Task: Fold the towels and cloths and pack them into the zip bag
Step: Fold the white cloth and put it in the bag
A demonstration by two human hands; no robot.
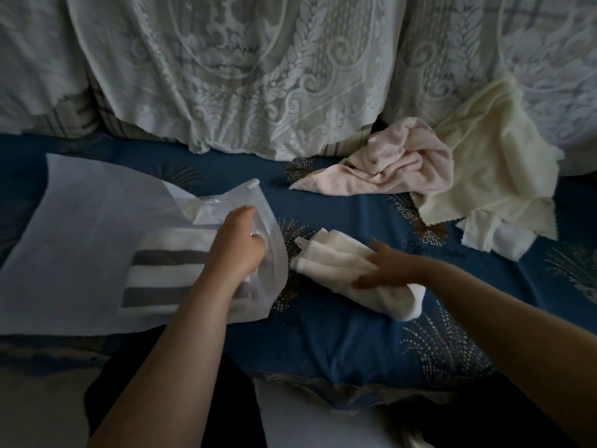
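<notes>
Zip bag [80,227], mouth pinched open by the left hand [237,244], could sag shut and snag the folded white cloth [326,257] gripped by the right hand [387,266].

Two bare forearms enter from the lower edge. No sleeve, watch or ring shows on either. The left hand [237,244] and the right hand [389,265] are ungloved. The fingernails are too blurred to judge. Between the forearms, at the bottom, lies dark, nearly black clothing [200,396] on the lap; its cut and fabric cannot be told in the dim light.
</notes>
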